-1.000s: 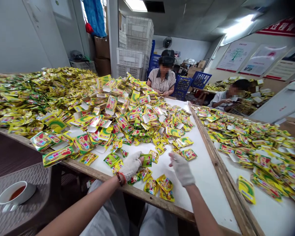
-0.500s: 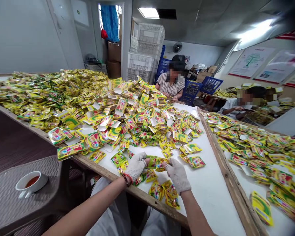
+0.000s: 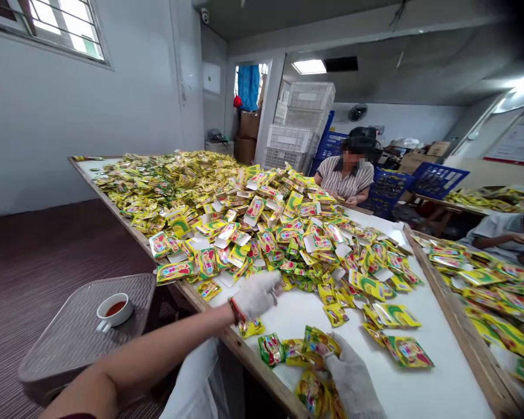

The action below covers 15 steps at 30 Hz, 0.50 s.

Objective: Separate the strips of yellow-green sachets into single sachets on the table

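My left hand (image 3: 257, 295), in a white knit glove with bare fingertips, reaches over the white tabletop (image 3: 283, 311) at the near edge of the pile. Its fingers are partly stretched, slightly blurred, and no packet shows in them. Lower down, my right hand (image 3: 351, 372), gloved the same way, pinches a shiny yellow-green packet (image 3: 318, 338) between thumb and fingers. Just left of that lie a green packet (image 3: 271, 349) and a yellow packet (image 3: 293, 352). More packets (image 3: 310, 393) lie partly under the right hand.
A large heap of yellow printed boxes (image 3: 255, 209) and small packets (image 3: 157, 186) covers the far table. A wooden strip (image 3: 454, 326) borders it on the right. A cup (image 3: 114, 311) of reddish liquid stands on a stool (image 3: 70, 343). A co-worker (image 3: 347, 174) sits across.
Both hands held packets together before. The left hand has moved away from them towards the pile; the right has come lower, still gripping a packet. The view has turned left.
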Each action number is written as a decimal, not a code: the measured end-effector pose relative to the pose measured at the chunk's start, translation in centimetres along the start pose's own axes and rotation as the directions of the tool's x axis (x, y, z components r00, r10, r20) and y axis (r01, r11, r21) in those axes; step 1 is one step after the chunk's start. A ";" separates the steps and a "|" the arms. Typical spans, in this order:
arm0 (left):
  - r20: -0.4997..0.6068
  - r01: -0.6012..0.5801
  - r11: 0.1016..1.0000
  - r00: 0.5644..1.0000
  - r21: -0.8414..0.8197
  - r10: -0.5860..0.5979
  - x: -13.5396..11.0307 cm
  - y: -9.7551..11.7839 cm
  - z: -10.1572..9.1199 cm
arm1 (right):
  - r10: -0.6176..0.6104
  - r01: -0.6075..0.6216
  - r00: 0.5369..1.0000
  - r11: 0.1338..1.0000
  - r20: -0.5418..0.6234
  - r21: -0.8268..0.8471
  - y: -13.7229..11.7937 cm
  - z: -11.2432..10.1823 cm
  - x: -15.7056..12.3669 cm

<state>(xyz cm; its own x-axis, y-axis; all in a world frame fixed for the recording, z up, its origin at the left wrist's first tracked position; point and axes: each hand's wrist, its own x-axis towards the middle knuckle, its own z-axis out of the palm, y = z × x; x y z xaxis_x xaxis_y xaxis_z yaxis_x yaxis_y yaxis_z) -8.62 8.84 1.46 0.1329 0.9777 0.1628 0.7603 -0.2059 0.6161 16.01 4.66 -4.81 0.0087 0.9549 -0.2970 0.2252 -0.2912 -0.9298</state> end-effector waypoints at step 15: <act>0.093 -0.022 0.869 0.995 0.495 -0.028 5.6 -3.3 -8.8 | -0.050 0.064 0.980 0.996 -0.193 0.069 -0.8 -0.4 -0.5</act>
<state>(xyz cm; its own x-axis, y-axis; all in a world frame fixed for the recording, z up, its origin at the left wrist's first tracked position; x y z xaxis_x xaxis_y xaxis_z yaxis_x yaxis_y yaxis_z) -15.94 14.65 7.14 0.1705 0.9826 0.0734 0.9721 -0.1799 0.1506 16.18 4.39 -3.85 0.1854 0.9615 -0.2030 0.1578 -0.2330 -0.9596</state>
